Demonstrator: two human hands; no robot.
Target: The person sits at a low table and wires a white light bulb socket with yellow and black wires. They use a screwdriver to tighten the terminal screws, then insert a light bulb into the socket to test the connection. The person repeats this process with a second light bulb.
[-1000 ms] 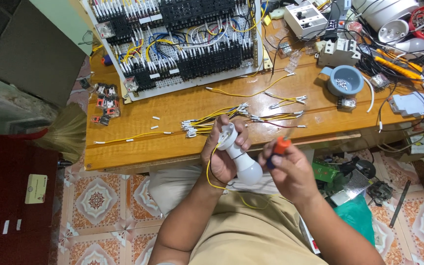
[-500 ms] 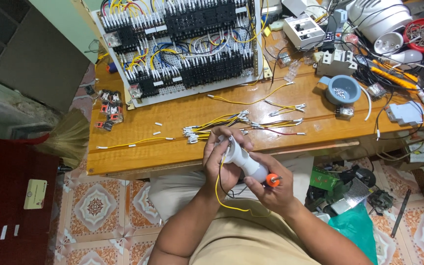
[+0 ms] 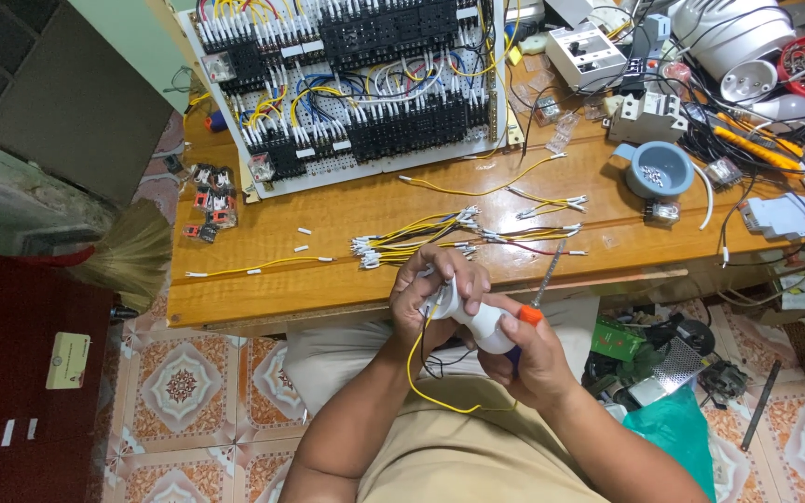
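From the head camera: the left hand is wrapped tight around the top of a white lamp holder. A moment ago that hand sat lower on it. The right hand holds its bottom end together with a screwdriver, whose metal tip has swung up and away from the holder. A yellow wire hangs down from the holder.

All this is just in front of a wooden table. On it lie loose yellow wires, a wired panel and a blue cup. A broom lies beside the table, over a patterned tile floor.

Bare forearms, bare hands, tan trousers.
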